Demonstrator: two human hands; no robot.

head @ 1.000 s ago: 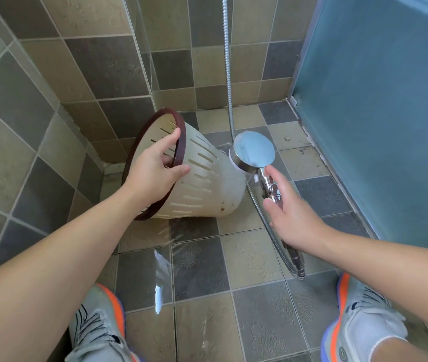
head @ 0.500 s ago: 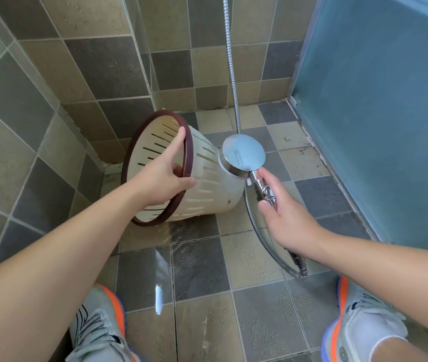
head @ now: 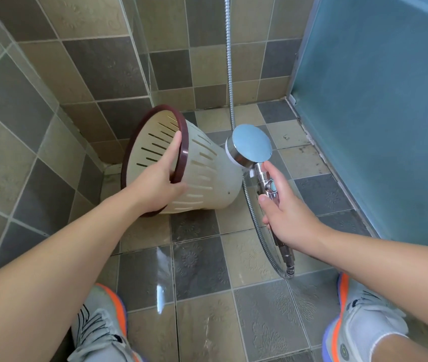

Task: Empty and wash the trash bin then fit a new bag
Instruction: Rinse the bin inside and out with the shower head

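While the trash bin (head: 202,178) is lying tipped on its side on the wet tiled floor (head: 200,257), empty and bagless, you are gripping its dark rim with your left hand (head: 160,178). Your right hand (head: 283,212) is curling round the shower head (head: 249,143) handle, aiming at the bin's base. Washing looks underway; bagging is remaining.

No text, label, brand name or number can be read here. The right shoe (head: 364,325) has a small round emblem on its tongue, but it is too small and blurred to make out. The left shoe (head: 98,327) shows only dark stripe markings, no letters.
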